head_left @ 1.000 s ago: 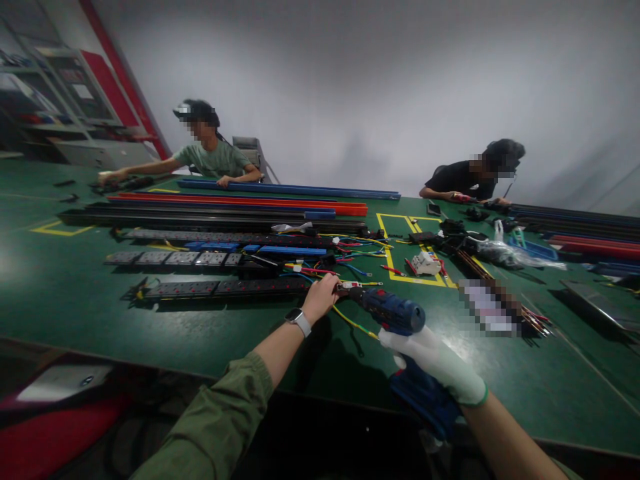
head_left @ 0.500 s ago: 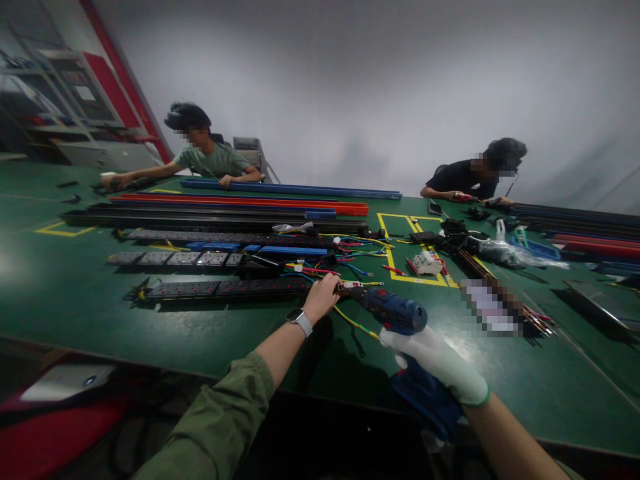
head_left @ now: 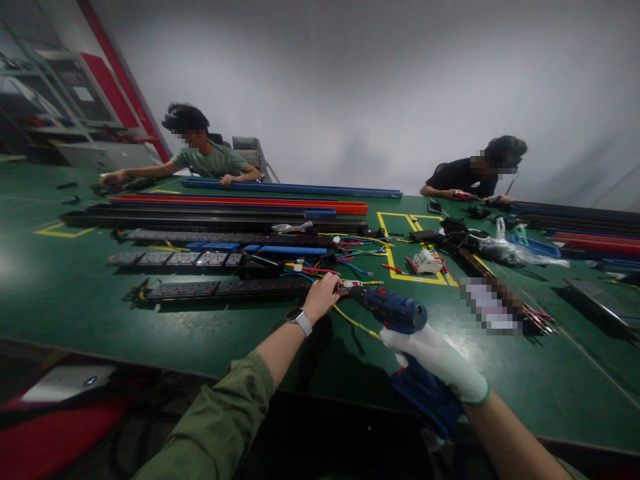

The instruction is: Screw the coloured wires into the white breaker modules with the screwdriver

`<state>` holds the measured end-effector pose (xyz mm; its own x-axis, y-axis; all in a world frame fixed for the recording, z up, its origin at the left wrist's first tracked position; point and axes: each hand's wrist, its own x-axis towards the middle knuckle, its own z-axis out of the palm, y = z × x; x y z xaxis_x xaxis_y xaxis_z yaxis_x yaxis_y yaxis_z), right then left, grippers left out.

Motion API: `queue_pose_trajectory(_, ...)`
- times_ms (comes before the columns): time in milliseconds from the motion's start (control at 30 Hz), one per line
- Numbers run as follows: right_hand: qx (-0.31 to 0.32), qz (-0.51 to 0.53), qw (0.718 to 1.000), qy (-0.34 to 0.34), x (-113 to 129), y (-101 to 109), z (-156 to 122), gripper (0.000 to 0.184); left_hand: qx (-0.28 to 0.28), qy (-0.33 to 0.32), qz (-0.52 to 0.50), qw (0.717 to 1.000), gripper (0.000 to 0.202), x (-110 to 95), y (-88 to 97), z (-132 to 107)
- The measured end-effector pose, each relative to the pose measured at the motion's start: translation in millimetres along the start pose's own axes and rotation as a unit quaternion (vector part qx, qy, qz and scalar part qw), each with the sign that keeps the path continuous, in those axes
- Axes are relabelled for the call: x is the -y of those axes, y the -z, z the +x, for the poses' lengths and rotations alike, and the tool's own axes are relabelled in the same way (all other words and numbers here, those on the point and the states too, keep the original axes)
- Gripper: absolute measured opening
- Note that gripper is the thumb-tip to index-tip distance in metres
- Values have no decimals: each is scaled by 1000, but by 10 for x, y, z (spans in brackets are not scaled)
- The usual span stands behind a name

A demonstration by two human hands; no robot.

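My right hand point(head_left: 420, 350), in a white glove, is wrapped round the handle of a blue cordless drill point(head_left: 395, 310). The drill points left, its tip close to the fingers of my left hand point(head_left: 321, 297). That bare hand is closed at the right end of the nearest black socket strip point(head_left: 235, 288); what its fingers pinch is mostly covered by them. A yellow-green wire point(head_left: 353, 320) curves from beneath this hand towards the glove. Further back lie a second socket strip point(head_left: 170, 259) and coloured wires point(head_left: 355, 253) with metal end lugs.
Orange and blue profiles point(head_left: 240, 205) lie across the green table point(head_left: 210, 340). A white circuit breaker point(head_left: 427, 262) sits inside yellow tape marks. Rods and wires point(head_left: 500, 300) lie to the right. Two co-workers, one in a green shirt point(head_left: 215, 163), one in black point(head_left: 463, 179), sit across the table.
My hands and the drill stay almost in place. The co-worker at the left has shifted slightly, and a pale object by that person's outstretched hand no longer shows.
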<state>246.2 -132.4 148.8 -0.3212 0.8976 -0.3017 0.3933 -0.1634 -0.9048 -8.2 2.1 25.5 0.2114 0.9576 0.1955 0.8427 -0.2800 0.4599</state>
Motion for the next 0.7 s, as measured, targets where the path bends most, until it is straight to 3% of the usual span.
queue_pose_trajectory(700,-13,-11,999,-28,72,-22,-38,40,-8,-1,-7,1000,14,0,-11,-13)
